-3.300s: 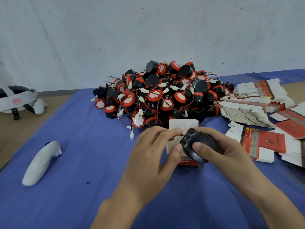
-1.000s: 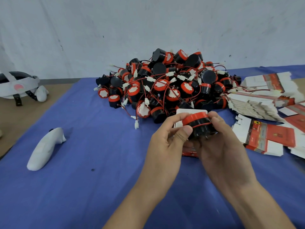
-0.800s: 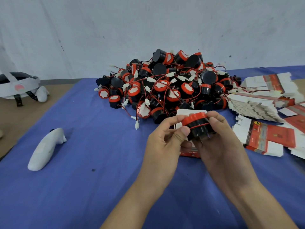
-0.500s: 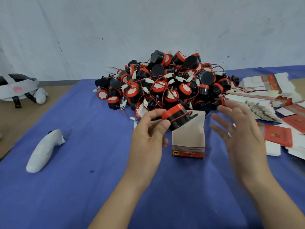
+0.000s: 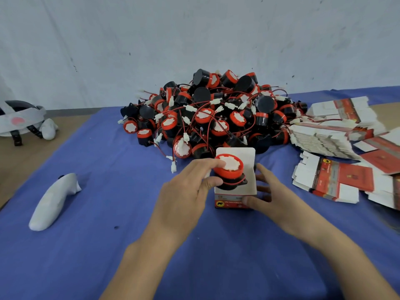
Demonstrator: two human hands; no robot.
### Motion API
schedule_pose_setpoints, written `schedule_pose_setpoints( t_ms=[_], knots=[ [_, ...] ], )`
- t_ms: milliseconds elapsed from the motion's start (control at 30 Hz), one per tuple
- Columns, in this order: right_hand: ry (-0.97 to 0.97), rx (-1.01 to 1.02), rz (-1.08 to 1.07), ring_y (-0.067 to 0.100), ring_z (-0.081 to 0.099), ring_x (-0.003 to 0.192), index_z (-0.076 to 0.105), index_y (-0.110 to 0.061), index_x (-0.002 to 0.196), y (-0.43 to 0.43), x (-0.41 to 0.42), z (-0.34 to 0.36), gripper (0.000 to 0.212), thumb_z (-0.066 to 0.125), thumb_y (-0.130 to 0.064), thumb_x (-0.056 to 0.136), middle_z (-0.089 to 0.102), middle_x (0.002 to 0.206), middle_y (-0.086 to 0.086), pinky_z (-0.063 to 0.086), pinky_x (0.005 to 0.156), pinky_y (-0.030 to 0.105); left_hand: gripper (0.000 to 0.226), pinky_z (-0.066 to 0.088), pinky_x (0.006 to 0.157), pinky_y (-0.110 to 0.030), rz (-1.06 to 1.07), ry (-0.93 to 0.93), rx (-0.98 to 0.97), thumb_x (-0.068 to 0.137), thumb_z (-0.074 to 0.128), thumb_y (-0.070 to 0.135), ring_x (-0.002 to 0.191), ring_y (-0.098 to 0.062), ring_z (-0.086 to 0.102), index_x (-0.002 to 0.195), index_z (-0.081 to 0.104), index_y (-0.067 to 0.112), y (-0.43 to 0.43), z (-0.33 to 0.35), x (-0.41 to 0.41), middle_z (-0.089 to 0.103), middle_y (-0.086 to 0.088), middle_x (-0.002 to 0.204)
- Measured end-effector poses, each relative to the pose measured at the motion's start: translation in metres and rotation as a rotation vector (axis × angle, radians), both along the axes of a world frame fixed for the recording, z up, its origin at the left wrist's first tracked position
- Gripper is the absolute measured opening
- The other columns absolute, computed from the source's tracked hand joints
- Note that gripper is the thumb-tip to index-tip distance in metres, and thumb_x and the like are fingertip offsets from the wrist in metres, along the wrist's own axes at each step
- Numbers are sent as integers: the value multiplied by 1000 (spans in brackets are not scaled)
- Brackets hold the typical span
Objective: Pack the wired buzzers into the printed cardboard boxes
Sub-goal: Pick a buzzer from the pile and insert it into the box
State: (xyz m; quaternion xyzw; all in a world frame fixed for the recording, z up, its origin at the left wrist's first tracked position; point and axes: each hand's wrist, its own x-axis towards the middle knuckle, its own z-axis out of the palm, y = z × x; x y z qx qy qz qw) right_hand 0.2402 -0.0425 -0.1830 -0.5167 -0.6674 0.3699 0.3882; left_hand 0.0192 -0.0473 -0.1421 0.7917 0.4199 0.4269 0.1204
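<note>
Blue cloth covers the table (image 5: pixel 108 245), set before a pale grey wall (image 5: pixel 194 40). At centre frame, your left hand (image 5: pixel 186 191) pinches a red-capped black plastic buzzer (image 5: pixel 229 172) between thumb and fingertips. Its white-filled cap faces up and its black base sits at the mouth of a small upright printed cardboard box (image 5: pixel 229 203). Whether the base has entered the opening cannot be told. A red wire loops round the buzzer body.

Just right of centre, your right hand (image 5: pixel 272 198) grips that box, thumb on the printed front and fingers along its right side. The top flap stands open behind the buzzer.

Above the box lies the heap of loose wired buzzers (image 5: pixel 212 118), with red leads and white connectors tangled. At right are stacks of flat unfolded printed cartons (image 5: pixel 337 178). A white handheld controller (image 5: pixel 52 202) lies at lower left, and a white headset (image 5: pixel 19 120) sits at the left edge.

Step in hand, as judged: inserting one buzzer into one box. The size of the heap suggests much packing remains. The next move calls for you to press the buzzer straight down, keep the wire inside the walls, hold the box square, then close the flap.
</note>
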Motion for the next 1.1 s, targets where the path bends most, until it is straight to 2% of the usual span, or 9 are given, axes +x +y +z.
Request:
schedule_pose_setpoints(
  t_ms=[100,233,367,533,633,767,900,1000,1100],
  knots=[
    [-56,-36,7,-6,61,113,35,-60,141,3,4,-6,68,73,-34,90,62,123,-33,53,99,34,32,46,63,-13,4,57,39,96,63,4,72,27,49,120,67,25,-1,-1,2,57,38,99],
    [-93,-39,67,-3,58,120,34,-62,142,1,3,-7,69,72,-33,92,62,128,-30,50,103,36,29,54,56,-33,27,152,47,97,63,10,81,33,47,120,67,26,1,-4,-1,64,27,113],
    [-92,-29,100,6,57,127,35,-64,140,2,-1,-10,68,73,-36,92,62,133,-23,47,106,43,31,46,64,-17,32,315,-72,102,52,23,109,13,49,127,55,43,5,-6,-2,65,30,115],
    [-82,-25,101,9,57,127,35,-64,140,2,-3,-11,66,73,-39,91,61,134,-21,47,107,43,37,38,59,-18,71,424,-126,103,50,25,101,5,47,125,35,51,11,-13,-1,66,28,100],
    [-84,-15,112,5,57,123,36,-65,136,1,-4,-11,60,70,-43,92,59,132,-26,48,105,38,38,43,62,-19,67,420,-130,101,54,20,94,17,48,122,44,49,9,-18,1,57,27,109],
    [14,8,75,-10,60,110,44,-73,117,-4,-15,-3,38,60,-66,84,61,119,-35,49,85,9,33,53,73,-37,80,430,-126,101,55,22,99,-6,59,125,54,45,10,-15,2,57,22,123],
    [92,9,-62,-14,60,103,46,-73,103,-3,-36,-5,22,53,-72,83,62,109,-38,49,79,12,25,53,75,-38,73,441,-144,102,53,28,98,-8,60,124,57,41,11,-13,1,52,21,124],
    [90,-15,-85,-18,58,99,45,-67,103,-2,-44,-6,20,59,-64,88,61,105,-41,46,73,5,18,53,77,-36,80,405,-197,102,53,32,92,-8,60,117,60,35,12,-15,1,45,20,116],
    [99,-33,-82,-17,59,97,48,-54,107,0,-44,-6,23,64,-44,95,61,103,-39,46,72,3,18,49,78,-19,22,182,-325,99,60,30,89,0,57,115,63,37,11,-12,0,50,19,109]
  ],
)
